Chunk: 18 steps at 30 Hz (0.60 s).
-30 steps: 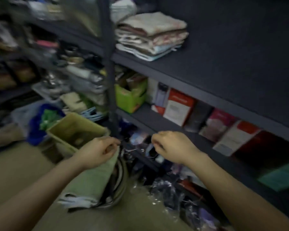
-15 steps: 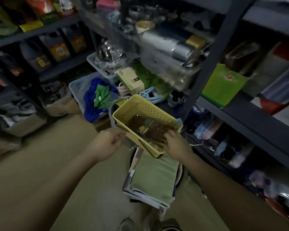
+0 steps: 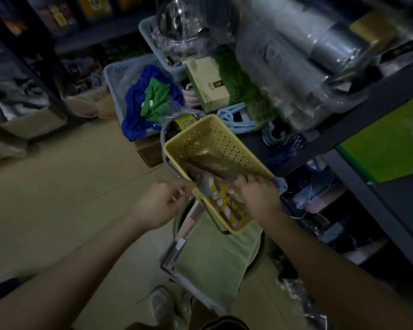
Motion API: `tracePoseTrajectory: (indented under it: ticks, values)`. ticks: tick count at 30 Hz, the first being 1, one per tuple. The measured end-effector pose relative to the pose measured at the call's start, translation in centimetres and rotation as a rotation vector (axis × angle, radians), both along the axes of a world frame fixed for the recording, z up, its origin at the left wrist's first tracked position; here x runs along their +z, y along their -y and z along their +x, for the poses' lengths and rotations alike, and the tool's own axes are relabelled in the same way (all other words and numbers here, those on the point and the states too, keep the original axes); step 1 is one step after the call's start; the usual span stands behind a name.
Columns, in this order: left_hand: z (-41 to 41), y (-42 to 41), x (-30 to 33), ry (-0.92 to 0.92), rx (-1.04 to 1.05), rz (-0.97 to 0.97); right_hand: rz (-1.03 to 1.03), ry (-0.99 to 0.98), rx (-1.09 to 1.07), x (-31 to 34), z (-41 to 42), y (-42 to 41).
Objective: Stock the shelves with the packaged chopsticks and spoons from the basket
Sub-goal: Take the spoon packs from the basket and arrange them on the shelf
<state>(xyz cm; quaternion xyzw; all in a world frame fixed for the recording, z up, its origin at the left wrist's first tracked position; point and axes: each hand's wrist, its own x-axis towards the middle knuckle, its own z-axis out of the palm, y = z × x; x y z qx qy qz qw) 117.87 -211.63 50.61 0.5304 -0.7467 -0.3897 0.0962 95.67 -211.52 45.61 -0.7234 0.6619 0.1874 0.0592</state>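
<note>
A dim stockroom aisle with a tan floor [image 3: 57, 198] runs between dark metal shelves [image 3: 358, 129] crowded with wrapped goods. A yellow perforated basket [image 3: 215, 144] sits tilted at the near edge of the lower shelf area, above a folded green towel [image 3: 215, 253]. Inside the basket lie packaged chopsticks and spoons [image 3: 222, 198], clear wrappers with yellow card and brown sticks, bunched toward its near end.

The right hand [image 3: 258, 198] reaches into the basket's near end, its fingers curled down onto the packages; blur hides whether they actually pinch one. The left hand [image 3: 157, 206] hangs just beside the basket's left rim with fingers loosely curled, and whether it touches the rim or holds anything is unclear.

Behind the basket stand a beige box [image 3: 208, 84], blue and green cloth [image 3: 150, 101] in a pale crate, and light-blue hangers [image 3: 236, 115].
</note>
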Motion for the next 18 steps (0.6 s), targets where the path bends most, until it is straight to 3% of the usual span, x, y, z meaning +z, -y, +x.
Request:
tracePoseTrajectory:
  ticks: [5,8,12,15,18]
  values:
    - [-3.7,0.5,1.0,-0.109,0.191,0.089,-0.140,0.473,-0.238,5.9,-4.7,0.2]
    - [-5.5,0.7,1.3,-0.247,0.386,0.265,-0.178,0.867,-0.418,7.8,-6.7,-1.3]
    - [-6.4,1.2,2.3,-0.518,0.481,0.389,-0.048,1.410,-0.586,9.2,-5.1,-2.0]
    - [-5.2,1.5,3.3,-0.803,0.636,0.357,0.074,1.611,-0.725,8.4,-1.6,-2.0]
    - [-2.3,2.7,3.1,-0.837,0.675,0.230,0.212,1.587,-0.783,6.6,1.5,-1.2]
